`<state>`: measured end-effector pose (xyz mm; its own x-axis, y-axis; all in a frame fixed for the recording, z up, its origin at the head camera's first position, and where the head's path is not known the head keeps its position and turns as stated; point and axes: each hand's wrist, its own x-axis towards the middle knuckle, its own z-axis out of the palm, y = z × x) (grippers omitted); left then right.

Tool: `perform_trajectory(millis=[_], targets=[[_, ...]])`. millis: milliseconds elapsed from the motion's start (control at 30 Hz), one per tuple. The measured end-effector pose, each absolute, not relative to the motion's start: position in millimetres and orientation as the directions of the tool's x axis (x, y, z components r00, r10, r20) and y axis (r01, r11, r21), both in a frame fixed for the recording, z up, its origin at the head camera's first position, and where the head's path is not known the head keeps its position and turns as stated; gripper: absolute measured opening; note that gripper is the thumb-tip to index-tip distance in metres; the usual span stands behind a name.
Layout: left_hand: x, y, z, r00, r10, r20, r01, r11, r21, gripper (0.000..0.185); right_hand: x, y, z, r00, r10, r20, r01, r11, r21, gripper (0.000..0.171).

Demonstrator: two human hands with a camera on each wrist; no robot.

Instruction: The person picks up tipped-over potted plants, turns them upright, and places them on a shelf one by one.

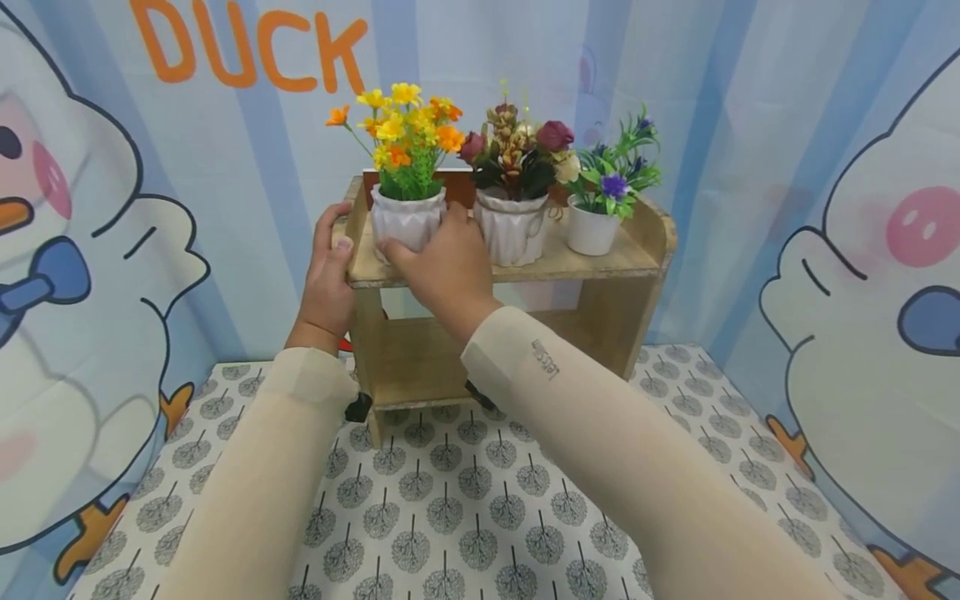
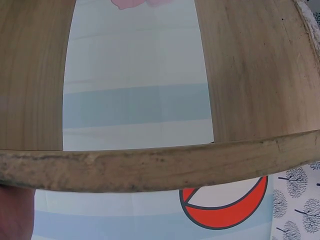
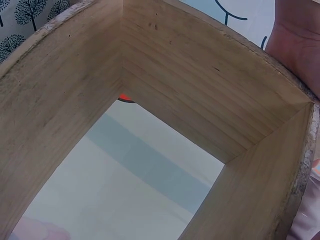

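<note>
We are counting three potted flower arrangements lined up on the top board of one small wooden shelf [image 1: 525, 267], and two hands working at its left end. The shelf is standing on the counter [image 1: 465, 500], which is wearing a cloth printed with little grey trees, and duck curtains are hanging behind. The pot getting the attention is the yellow-flower pot [image 1: 408, 218]: a white faceted pot, sitting upright at the left end of the top board, carrying yellow and orange blooms over green leaves. Just beside it we are seeing the middle pot [image 1: 512, 227], white and ribbed with dark red and cream flowers, and then the small pot [image 1: 592, 229], plain white with purple blooms, at the right end. The right hand [image 1: 442, 267] is curling its grip around the front of the yellow-flower pot, fingers wrapping its left side. The left hand [image 1: 328, 279] is clasping the shelf's left edge, thumb lying on the top board, grip closing on the wood. From the wrist views we are getting only bare shelf boards close up, with the curtain showing through the open back.
</note>
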<state>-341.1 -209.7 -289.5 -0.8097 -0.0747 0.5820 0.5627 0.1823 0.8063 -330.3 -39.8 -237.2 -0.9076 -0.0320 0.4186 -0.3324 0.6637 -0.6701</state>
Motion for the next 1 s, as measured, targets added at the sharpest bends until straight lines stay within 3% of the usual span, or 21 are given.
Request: perform_trajectory(millis=[167,400,600,867,1000], targets=[[-340.4,-208.5,-288.8,-0.804,-0.061,0.591,0.572,0.189,0.798,0.052,-321.4,-31.2,-237.5,-0.908,-0.052,0.415,-0.357,0.613,-0.705,0.101],[-340.8,-207.7,-286.4,-0.805,-0.053,0.591,0.562,0.252,0.788,0.051,-304.5,-9.1,-242.3,-0.857,-0.156,0.491,-0.497,0.502,-0.707,0.078],[-345.3,-202.9,-287.4,-0.819,-0.040,0.572,0.553,0.209,0.806,0.050,-288.7,26.6,-255.4,-0.868,-0.191,0.459,-0.487,0.511,-0.708,0.089],[-349.1,-208.1,-287.1,-0.830,-0.012,0.558,0.531,0.292,0.795,0.053,-274.8,83.0,-288.0,-0.722,-0.278,0.634,-0.657,0.563,-0.501,0.081],[-344.9,-214.1,-289.8,-0.837,0.029,0.547,0.515,0.379,0.768,0.057,-266.8,106.1,-306.9,-0.693,-0.323,0.645,-0.675,0.606,-0.421,0.085]])
